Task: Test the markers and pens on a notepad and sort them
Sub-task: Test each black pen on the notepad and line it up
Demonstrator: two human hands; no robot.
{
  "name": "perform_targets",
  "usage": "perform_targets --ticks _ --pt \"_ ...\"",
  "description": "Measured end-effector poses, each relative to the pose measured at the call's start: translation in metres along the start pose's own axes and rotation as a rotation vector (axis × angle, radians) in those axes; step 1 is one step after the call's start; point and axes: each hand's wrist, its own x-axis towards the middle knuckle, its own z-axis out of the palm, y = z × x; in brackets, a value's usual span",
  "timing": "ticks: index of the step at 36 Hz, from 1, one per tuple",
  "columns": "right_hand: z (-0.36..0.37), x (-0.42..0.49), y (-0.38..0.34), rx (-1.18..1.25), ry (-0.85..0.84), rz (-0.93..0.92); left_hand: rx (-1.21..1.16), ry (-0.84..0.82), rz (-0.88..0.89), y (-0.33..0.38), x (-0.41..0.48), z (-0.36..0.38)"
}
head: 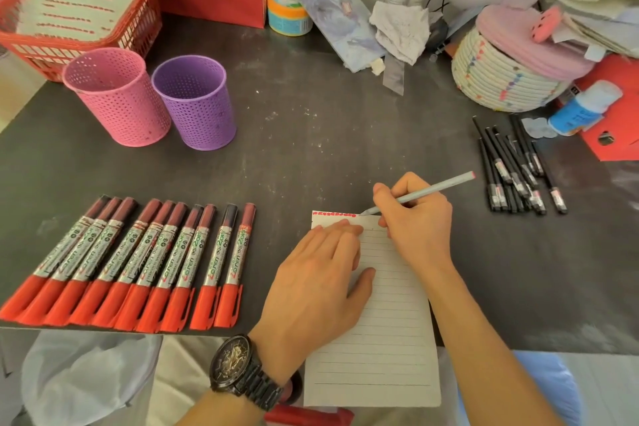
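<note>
Notepad (387, 339): head view, 5 o'clock on the desk (328, 135), lined page, bottom end hanging over the near edge.
Left hand (318, 280): flat on the page, fingers straight, pressing it down; watch (242, 370) on the wrist.
Right hand (418, 214): curled round a grey pen (432, 192), tip at the top edge of the page, red end pointing to 2 o'clock.
Done: short row of red scribbles (333, 214) along the top line, likely the marker tests; pen tip sits just right of them.
Red markers (138, 252): ten, capped, lined up side by side at 8 o'clock.
Black pens (515, 173): loose pile at 3 o'clock, capped, probably untested.
Pink cup (117, 100), purple cup (195, 102): 10 o'clock, nothing sticking out of either, so sorting looks not yet begun.
Progress: early to middle; pens left to test, then everything to sort.
Writing: marker barrels carry a brand word like "Zoren" plus a number starting "20", too blurred to confirm; pen labels unreadable.
Red basket (69, 41): 10 o'clock behind the cups, sheets with red lines, illegible.
</note>
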Motion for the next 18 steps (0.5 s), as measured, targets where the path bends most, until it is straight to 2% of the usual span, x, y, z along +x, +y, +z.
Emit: perform_targets --ticks 18 --pt "0.0001 -0.0009 0.0002 -0.049 0.006 -0.018 -0.031 0.003 -0.02 -0.0001 0.0006 -0.0002"
